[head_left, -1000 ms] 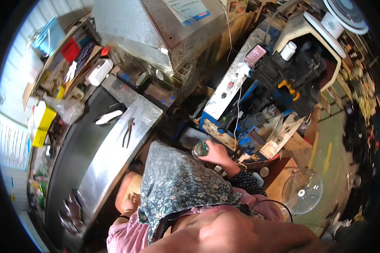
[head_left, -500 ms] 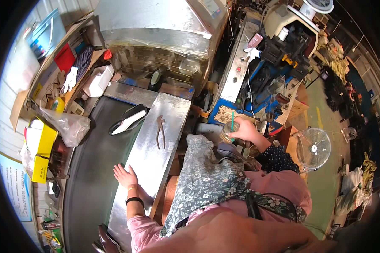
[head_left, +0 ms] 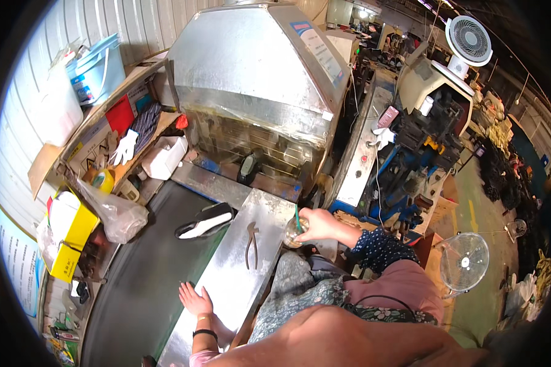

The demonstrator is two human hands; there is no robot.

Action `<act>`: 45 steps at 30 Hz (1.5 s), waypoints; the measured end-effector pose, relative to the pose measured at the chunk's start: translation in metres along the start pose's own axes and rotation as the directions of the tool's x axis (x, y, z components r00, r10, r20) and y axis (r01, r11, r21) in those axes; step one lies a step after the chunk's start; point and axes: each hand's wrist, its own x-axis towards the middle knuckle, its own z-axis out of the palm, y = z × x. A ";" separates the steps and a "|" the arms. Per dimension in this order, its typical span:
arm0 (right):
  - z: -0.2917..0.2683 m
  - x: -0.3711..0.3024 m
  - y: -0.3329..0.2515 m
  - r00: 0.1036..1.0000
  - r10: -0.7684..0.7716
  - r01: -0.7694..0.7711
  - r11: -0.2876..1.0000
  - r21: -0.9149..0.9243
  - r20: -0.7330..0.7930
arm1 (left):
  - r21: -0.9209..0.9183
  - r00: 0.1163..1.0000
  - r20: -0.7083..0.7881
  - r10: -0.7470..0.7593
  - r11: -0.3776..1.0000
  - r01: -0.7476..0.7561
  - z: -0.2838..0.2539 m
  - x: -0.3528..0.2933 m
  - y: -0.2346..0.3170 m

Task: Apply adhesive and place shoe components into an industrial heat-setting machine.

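My left hand (head_left: 196, 300) lies flat on the shiny metal plate (head_left: 226, 284), its fingers spread and holding nothing. With my right hand (head_left: 319, 225) I grip a small see-through jar (head_left: 292, 235), from which a thin green stick (head_left: 297, 215) rises. The jar is at the plate's far right edge; whether it touches the plate I cannot tell. Dark metal pliers (head_left: 251, 244) rest on the plate between my hands. Left of them, a black and white shoe (head_left: 207, 222) lies on its side on the dark conveyor belt (head_left: 150, 269).
A metal-hooded machine (head_left: 245, 67) stands at the belt's far end, with a dark shoe (head_left: 247, 167) before its opening. Shelves at left hold a white glove (head_left: 126, 147) and a blue bucket (head_left: 99, 73). A yellow box (head_left: 73, 235) sits nearby. At right are blue machinery and a fan (head_left: 465, 262).
My right hand has carried the jar leftward, from beside my lap to the metal plate's edge. My left hand stays flat on the plate. The whole view has tilted up.
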 end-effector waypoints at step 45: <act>0.226 0.585 -0.273 0.924 -0.372 0.377 0.925 -0.041 0.085 | -0.006 0.946 0.008 -0.323 0.946 0.323 -0.025 0.009 -0.073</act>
